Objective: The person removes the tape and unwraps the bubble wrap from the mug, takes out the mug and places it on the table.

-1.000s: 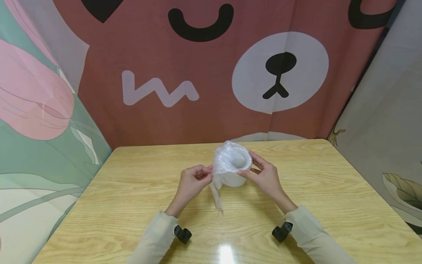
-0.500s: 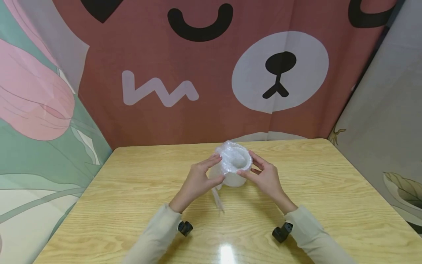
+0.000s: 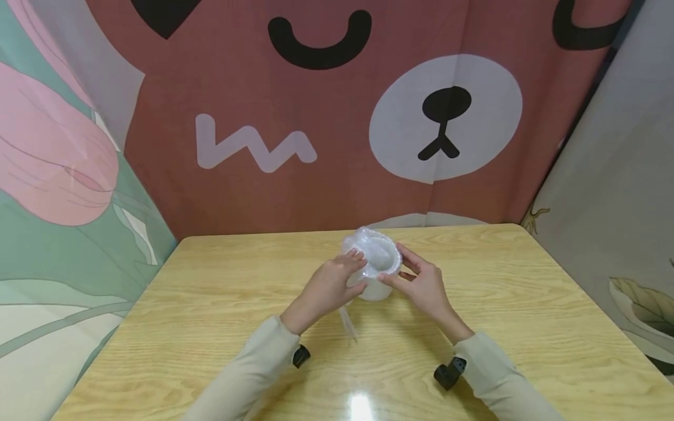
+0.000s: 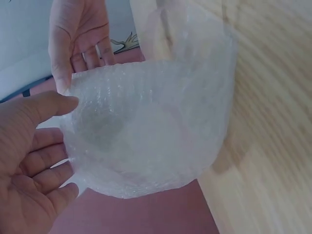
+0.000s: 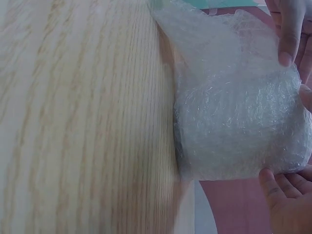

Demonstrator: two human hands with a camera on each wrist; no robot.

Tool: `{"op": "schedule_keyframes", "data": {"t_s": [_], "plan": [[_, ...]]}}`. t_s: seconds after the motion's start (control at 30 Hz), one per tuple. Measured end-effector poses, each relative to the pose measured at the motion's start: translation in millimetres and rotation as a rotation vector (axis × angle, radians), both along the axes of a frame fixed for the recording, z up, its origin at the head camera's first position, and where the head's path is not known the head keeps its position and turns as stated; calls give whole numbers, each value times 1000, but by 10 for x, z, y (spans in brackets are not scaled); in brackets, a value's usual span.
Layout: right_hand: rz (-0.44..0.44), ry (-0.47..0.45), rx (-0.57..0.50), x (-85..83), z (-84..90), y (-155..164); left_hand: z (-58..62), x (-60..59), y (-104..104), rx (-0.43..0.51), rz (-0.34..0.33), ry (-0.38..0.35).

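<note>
A round bundle of clear bubble wrap (image 3: pixel 376 257) is held just above the wooden table (image 3: pixel 210 292), its open top facing up. My left hand (image 3: pixel 360 270) reaches over its near left rim, and in the left wrist view the thumb (image 4: pixel 46 109) and curled fingers (image 4: pixel 46 168) pinch the bubble wrap (image 4: pixel 151 131). On the other side my right hand (image 3: pixel 395 264) clasps it between thumb and fingers. In the right wrist view the bubble wrap (image 5: pixel 234 107) fills the right half, with fingertips (image 5: pixel 280 192) at its lower edge. What is inside the wrap is hidden.
A thin clear strip (image 3: pixel 348 324) trails from the bundle down onto the table toward me. Cloth backdrops with a cartoon bear face (image 3: pixel 444 117) close in the table's far and side edges. Black wrist mounts (image 3: pixel 450 371) sit on both sleeves.
My left hand has moved right from beside the bundle up onto its rim and now pinches the wrap there. The right hand and bundle have barely moved.
</note>
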State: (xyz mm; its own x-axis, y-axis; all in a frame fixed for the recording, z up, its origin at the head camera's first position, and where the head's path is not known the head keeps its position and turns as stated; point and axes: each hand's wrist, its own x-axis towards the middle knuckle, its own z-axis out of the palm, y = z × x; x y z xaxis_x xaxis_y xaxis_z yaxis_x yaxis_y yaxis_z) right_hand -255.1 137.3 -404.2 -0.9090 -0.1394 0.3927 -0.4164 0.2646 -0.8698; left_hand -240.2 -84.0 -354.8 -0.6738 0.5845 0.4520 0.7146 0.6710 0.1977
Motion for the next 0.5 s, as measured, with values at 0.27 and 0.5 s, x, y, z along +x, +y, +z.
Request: {"op": "schedule_keyframes", "data": {"t_s": [0.27, 0.5], "plan": [[2, 3, 25, 104, 160, -48, 0, -18, -18, 19, -35, 54], [3, 4, 38, 245, 354, -102, -11, -43, -33, 24, -54, 53]]}}
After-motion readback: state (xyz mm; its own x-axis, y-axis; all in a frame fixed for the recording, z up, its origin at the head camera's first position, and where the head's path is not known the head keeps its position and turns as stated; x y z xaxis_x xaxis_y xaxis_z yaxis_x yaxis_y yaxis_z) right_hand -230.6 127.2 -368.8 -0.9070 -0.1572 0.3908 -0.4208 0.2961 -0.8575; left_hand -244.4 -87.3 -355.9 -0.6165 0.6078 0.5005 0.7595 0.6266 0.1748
